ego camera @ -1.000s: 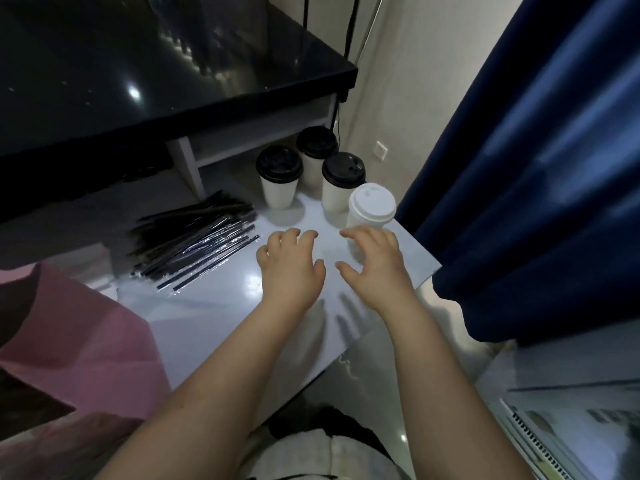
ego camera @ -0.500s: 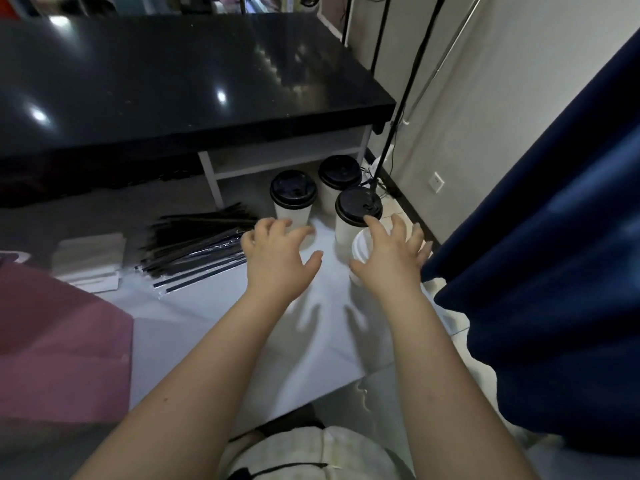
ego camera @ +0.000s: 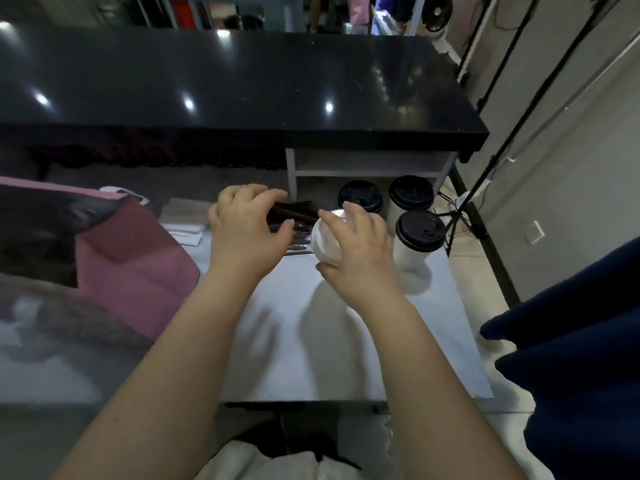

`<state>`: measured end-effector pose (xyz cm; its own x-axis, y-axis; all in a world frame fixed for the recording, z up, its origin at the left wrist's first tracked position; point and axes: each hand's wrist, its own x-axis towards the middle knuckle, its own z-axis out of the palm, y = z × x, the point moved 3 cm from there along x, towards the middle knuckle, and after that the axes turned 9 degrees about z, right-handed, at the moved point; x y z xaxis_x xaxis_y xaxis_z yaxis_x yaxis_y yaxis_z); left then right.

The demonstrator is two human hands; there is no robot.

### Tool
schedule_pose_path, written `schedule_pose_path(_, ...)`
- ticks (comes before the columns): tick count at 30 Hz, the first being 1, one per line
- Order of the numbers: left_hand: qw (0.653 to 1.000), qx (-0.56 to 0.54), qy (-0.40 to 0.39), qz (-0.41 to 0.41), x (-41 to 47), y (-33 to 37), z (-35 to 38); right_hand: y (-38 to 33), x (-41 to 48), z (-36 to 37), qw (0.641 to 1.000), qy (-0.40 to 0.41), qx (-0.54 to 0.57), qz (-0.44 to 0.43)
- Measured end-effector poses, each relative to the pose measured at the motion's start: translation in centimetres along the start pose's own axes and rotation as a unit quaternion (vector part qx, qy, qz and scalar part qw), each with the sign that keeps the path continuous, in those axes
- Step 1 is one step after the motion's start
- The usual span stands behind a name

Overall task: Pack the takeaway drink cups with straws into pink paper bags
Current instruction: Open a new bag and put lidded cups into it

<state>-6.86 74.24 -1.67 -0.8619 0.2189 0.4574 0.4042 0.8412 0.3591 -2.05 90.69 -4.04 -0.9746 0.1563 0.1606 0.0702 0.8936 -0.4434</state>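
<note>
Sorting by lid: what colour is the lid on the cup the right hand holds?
White; the head view shows the lid gripped by the right hand.

The near half of the white table (ego camera: pixel 346 341) lay bare, leaving open passage between the two forearms and out to the front edge. The pink paper bag (ego camera: pixel 138 265) blocked the left side, with a stack of napkins (ego camera: pixel 183 220) just behind it. At the back the left hand (ego camera: pixel 246 233) curled round the straws (ego camera: pixel 294 211). The right hand (ego camera: pixel 360 258) gripped the white-lidded cup (ego camera: pixel 325 240) just beside them, so only a narrow gap remained between the hands. Three black-lidded cups (ego camera: pixel 419 230) crowded the back right corner, perhaps touching one another; the blur hid it. The black counter (ego camera: pixel 242 91) overhung behind them, capping any reach from above. The blue curtain (ego camera: pixel 571 358) hung close along the right.
</note>
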Motion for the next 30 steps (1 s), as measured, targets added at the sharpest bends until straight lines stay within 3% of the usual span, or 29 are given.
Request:
schedule_pose_path(7, 0.997, 0.073, 0.037, -0.008, 2.3, -2.1, -9.3, -8.3, 3.9, -2.2, 0.991, 0.029, 0.002, -0.131)
schedule_pose_path(17, 0.994, 0.055, 0.087, -0.04, -2.6, -11.4, -19.9, -19.1, 4.7, -4.9, 0.975, 0.027, 0.12, -0.185)
schedule_pose_path(21, 0.996, 0.044, 0.066, -0.04, -4.4, -17.0, -22.3, -23.9, 4.6, -4.0, 0.973, 0.049, 0.13, -0.186)
schedule_pose_path(30, 0.996, -0.062, -0.042, 0.05, -4.0, -27.9, -23.5, -36.1, 3.9, 1.5, 0.981, 0.094, 0.11, -0.132)
